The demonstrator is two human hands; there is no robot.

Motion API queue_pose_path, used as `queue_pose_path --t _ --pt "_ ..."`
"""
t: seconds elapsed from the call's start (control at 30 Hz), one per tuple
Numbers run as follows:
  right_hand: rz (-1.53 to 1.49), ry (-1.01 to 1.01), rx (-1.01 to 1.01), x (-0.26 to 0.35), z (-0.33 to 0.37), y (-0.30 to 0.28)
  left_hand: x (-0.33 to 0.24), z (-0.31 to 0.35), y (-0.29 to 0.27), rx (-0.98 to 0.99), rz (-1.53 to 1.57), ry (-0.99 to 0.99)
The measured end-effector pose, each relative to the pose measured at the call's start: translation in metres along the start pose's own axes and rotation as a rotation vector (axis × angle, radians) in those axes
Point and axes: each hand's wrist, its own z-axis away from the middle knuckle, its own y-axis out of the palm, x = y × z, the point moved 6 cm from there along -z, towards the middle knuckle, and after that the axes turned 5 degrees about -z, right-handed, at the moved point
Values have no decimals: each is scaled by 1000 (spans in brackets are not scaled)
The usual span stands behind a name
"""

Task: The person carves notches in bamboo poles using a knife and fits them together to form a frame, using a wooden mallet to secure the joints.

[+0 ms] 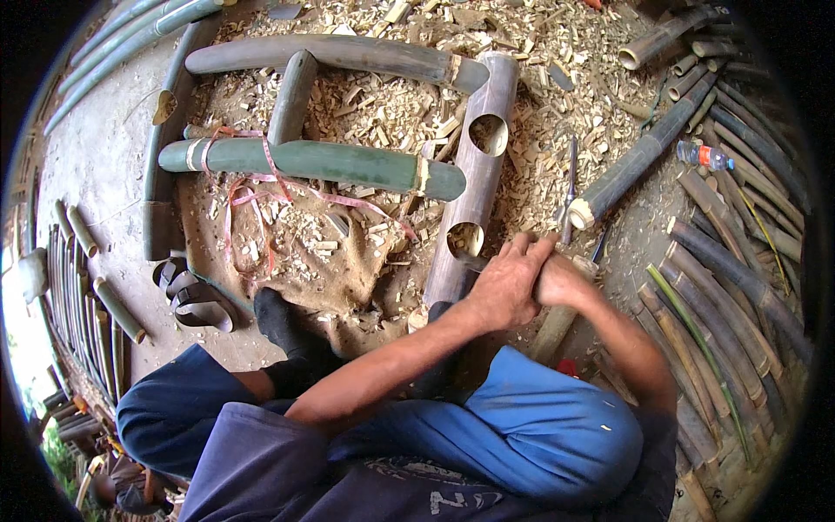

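My left hand (507, 280) and my right hand (559, 280) are close together, touching, just right of a thick brown bamboo pole (484, 178). Two round holes are cut in that pole, and my left hand is nearest the lower hole (465, 237). A dark, thin piece (472, 261) shows between this hole and my left hand; I cannot tell what it is. Both hands are closed, and what they grip is hidden. Beneath my right hand a pale bamboo length (554, 332) slants down. A slim metal tool (571, 178) lies beyond my hands.
A green bamboo pole (322, 165), wrapped by a pink measuring tape (348, 200), joins the holed pole. Wood chips (557, 104) cover the ground. Bamboo poles (726, 287) are heaped at right beside a plastic bottle (704, 156). Sandals (193, 296) lie at left.
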Motion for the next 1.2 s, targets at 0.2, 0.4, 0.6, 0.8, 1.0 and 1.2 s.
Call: queue_pose_path --t 0.2,0.4,0.6,0.8,1.0,1.2 --pt "-140 -146 -32 2 10 -8 0 9 10 -99 63 -30" --pt "-349 -157 -220 -7 3 57 8 17 7 148 14 12" --pt "-483 109 -133 11 -6 110 19 17 11 704 -243 43" --pt "-113 74 4 22 3 8 17 18 0 -6 -35 30" --pt "-218 -91 -262 21 15 36 9 26 1 95 -20 13" --pt "-635 248 -231 14 -8 90 25 20 4 705 -263 92"
